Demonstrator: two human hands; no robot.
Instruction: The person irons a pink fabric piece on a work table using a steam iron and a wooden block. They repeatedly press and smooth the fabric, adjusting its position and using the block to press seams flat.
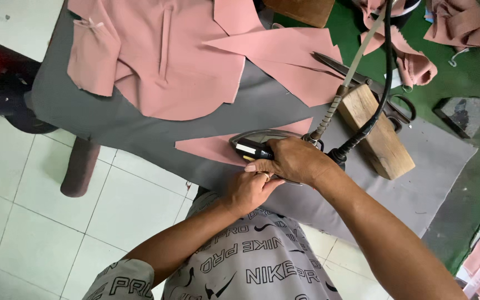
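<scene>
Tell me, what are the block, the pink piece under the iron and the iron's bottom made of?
The block looks like bare, unpainted wood: pale brown with grain lines. The pink piece seems a matte woven cloth, thin and flat with cut edges. The iron has a shiny grey base, probably metal, since it reflects light.

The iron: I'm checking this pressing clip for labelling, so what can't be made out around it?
- Head view: the iron's handle and rear are hidden under the right hand.
- The left hand's fingers are tucked beneath the right hand.
- The scissors are partly covered by the wooden block.
- The cord is cut off by the top edge.
</scene>
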